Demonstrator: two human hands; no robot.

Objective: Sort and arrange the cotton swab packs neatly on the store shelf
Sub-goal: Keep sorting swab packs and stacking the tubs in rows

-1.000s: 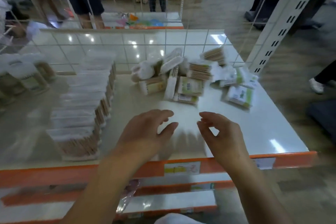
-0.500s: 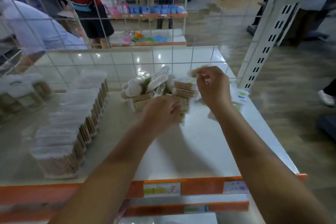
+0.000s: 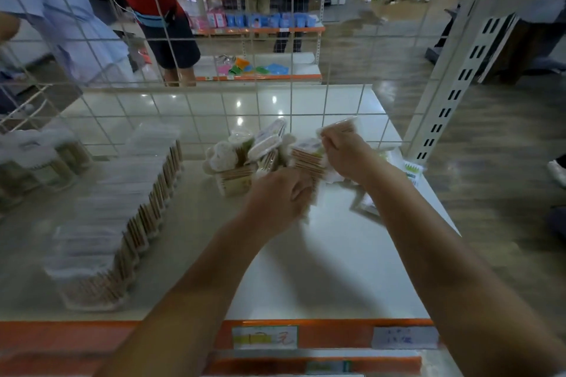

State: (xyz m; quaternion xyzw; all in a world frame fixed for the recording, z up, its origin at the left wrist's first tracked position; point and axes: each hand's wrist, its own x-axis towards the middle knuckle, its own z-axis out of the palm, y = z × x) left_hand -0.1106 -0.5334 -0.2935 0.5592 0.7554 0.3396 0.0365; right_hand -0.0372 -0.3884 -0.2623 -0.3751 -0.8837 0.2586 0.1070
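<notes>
The white store shelf (image 3: 321, 278) carried two groups of stock. On its left ran a tidy front-to-back row of cotton swab packs (image 3: 122, 217), standing upright and touching one another. Toward the back, at centre, lay a loose heap of mixed swab packs (image 3: 251, 150), tilted at all angles against the wire grid panel (image 3: 214, 40). A few green-labelled packs (image 3: 412, 170) lay flat to the right of the heap.

Step in hand, as I judged it: pulling packs from the heap for sorting. My left hand (image 3: 280, 197) was at the heap's near edge, fingers curled round a pack there; blur hid how firm the hold was. My right hand (image 3: 344, 153) was at the heap's far right, fingers pinching one clear pack of wooden-stemmed swabs (image 3: 340, 125), raised above the others.

Next move, in my judgement: lift both packs clear without toppling the heap, turn them upright, and match each to a row of its own kind.
</notes>
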